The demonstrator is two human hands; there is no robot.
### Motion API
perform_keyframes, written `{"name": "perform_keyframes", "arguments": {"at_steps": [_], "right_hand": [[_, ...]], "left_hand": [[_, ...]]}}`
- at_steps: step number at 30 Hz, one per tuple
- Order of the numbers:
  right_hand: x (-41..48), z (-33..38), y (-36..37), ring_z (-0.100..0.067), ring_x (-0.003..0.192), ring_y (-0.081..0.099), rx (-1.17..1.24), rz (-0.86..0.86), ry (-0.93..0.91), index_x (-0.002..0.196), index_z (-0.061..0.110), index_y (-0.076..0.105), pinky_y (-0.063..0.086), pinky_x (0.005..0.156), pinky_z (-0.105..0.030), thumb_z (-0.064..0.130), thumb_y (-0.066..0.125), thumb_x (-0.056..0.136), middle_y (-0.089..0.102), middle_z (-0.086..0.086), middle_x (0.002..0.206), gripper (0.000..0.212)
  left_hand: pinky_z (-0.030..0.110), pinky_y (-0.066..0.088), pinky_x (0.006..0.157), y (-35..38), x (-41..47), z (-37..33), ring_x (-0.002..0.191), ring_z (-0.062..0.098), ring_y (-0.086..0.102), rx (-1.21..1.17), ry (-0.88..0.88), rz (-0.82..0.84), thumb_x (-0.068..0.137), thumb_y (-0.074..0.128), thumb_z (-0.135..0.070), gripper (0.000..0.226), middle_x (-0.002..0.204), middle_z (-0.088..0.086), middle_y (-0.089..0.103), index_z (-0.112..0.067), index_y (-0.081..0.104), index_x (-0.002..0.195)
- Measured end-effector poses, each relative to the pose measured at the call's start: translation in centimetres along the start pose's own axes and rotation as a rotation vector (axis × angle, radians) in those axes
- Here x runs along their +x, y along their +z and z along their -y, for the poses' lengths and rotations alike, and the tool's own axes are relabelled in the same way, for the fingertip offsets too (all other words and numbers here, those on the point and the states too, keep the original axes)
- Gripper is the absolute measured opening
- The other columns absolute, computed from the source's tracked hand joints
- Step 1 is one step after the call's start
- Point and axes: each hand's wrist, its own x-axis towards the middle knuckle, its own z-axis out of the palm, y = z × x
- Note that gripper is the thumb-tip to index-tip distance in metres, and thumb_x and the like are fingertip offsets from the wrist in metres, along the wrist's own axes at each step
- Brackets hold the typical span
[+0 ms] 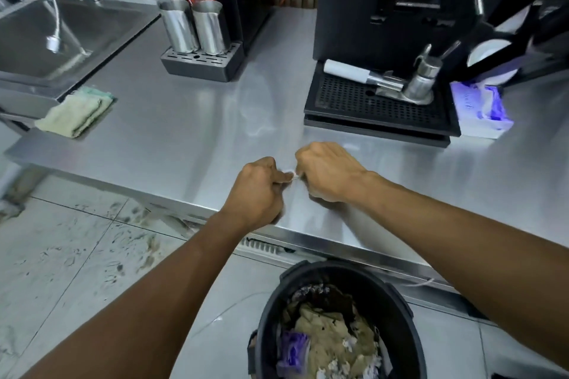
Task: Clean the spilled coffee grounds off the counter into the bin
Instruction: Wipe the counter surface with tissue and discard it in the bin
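Note:
Both of my hands are closed into fists over the front part of the steel counter (pixel 191 132). My left hand (pixel 261 191) and my right hand (pixel 326 172) meet at their fingertips, pinching a small white scrap, likely tissue (pixel 294 175), between them. Most of the scrap is hidden inside the fists. No coffee grounds show on the counter around the hands. On the floor below the counter edge stands a black round bin (pixel 397 301), holding crumpled brown paper, white scraps and a purple wrapper.
A black coffee machine with drip tray (pixel 378 111) and a portafilter (pixel 363 74) stands behind my right hand. A tissue box (pixel 480 108) is at the right. Two steel jugs (pixel 194 26) sit on a grey tray. A folded cloth (pixel 74 112) lies beside the sink (pixel 55 37).

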Motion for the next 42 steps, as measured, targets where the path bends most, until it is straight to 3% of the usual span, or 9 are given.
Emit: {"name": "perform_keyframes", "arguments": {"at_steps": [8,11,14,17,20,25,30,35,42], "right_hand": [[-9.8,-1.2,0.9,-0.026,0.065,0.059,0.041,-0.039,0.08,0.068,0.013,0.066,0.048,0.057,-0.034,0.0,0.062,0.07,0.057,0.0,0.07,0.013],[-13.2,-1.1,0.8,-0.024,0.065,0.057,0.077,-0.042,0.086,0.069,0.013,0.069,0.039,0.056,-0.031,0.0,0.061,0.071,0.05,0.005,0.07,0.016],[-15.8,-0.7,0.5,-0.023,0.064,0.054,0.118,-0.006,0.09,0.07,0.014,0.069,0.034,0.056,-0.03,-0.001,0.057,0.07,0.049,0.005,0.072,0.019],[-17.3,-0.7,-0.6,-0.021,0.07,0.056,0.152,0.051,0.091,0.084,0.02,0.075,0.044,0.06,-0.033,0.0,0.055,0.074,0.048,0.008,0.072,0.03],[-16.5,-0.4,-1.8,-0.019,0.074,0.056,0.192,0.016,0.068,0.097,0.028,0.076,0.046,0.063,-0.035,0.007,0.058,0.083,0.05,0.009,0.075,0.031],[-11.2,2.4,-1.5,-0.025,0.07,0.06,0.173,-0.098,0.053,0.086,0.023,0.075,0.042,0.056,-0.033,0.003,0.061,0.076,0.051,0.006,0.076,0.026],[-11.7,0.2,-0.3,-0.02,0.074,0.057,0.221,-0.075,0.109,0.094,0.023,0.077,0.041,0.059,-0.032,0.003,0.06,0.083,0.054,0.007,0.08,0.028],[-16.1,-4.0,0.1,-0.018,0.076,0.059,0.233,-0.063,0.205,0.098,0.026,0.077,0.051,0.065,-0.035,0.001,0.059,0.078,0.06,0.009,0.083,0.037],[-24.0,-8.1,1.0,-0.022,0.07,0.061,0.272,-0.164,0.357,0.095,0.022,0.079,0.052,0.061,-0.037,0.005,0.062,0.082,0.062,0.005,0.077,0.027]], "left_hand": [[0.027,0.048,0.06,4.0,-3.8,-6.1,0.06,0.015,0.052,-0.049,0.035,0.057,0.089,0.063,-0.006,0.016,0.068,-0.012,0.041,-0.011,0.078,0.094],[0.032,0.052,0.064,4.7,-5.4,-8.1,0.064,0.018,0.055,-0.058,0.052,0.096,0.088,0.059,-0.004,0.02,0.069,-0.008,0.043,-0.01,0.078,0.094],[0.02,0.043,0.062,5.2,-7.1,-9.8,0.063,0.015,0.05,-0.073,0.051,0.102,0.089,0.056,-0.002,0.026,0.07,-0.009,0.041,-0.01,0.077,0.101],[0.03,0.05,0.061,5.2,-8.9,-10.9,0.064,0.015,0.051,-0.066,0.069,0.124,0.087,0.053,0.0,0.034,0.073,-0.008,0.043,-0.013,0.075,0.108],[0.028,0.045,0.052,4.4,-10.7,-11.2,0.057,0.016,0.049,-0.068,0.036,-0.034,0.086,0.054,0.002,0.035,0.075,-0.007,0.042,-0.011,0.073,0.112],[0.025,0.038,0.048,3.5,-10.2,-9.0,0.049,0.017,0.046,-0.01,-0.146,-0.237,0.082,0.062,0.009,0.036,0.072,0.0,0.048,-0.006,0.071,0.114],[0.032,0.045,0.043,4.8,-8.9,-9.7,0.048,0.025,0.049,0.081,-0.14,-0.078,0.08,0.061,0.007,0.03,0.074,0.005,0.046,-0.006,0.073,0.103],[0.045,0.052,0.056,8.0,-7.0,-14.5,0.06,0.03,0.054,0.091,-0.083,0.07,0.083,0.051,-0.002,0.021,0.082,0.008,0.047,-0.006,0.068,0.094],[0.04,0.049,0.056,11.7,-5.7,-18.5,0.064,0.028,0.055,-0.01,0.021,0.196,0.088,0.054,-0.006,0.012,0.078,0.003,0.047,-0.008,0.066,0.085]]}}
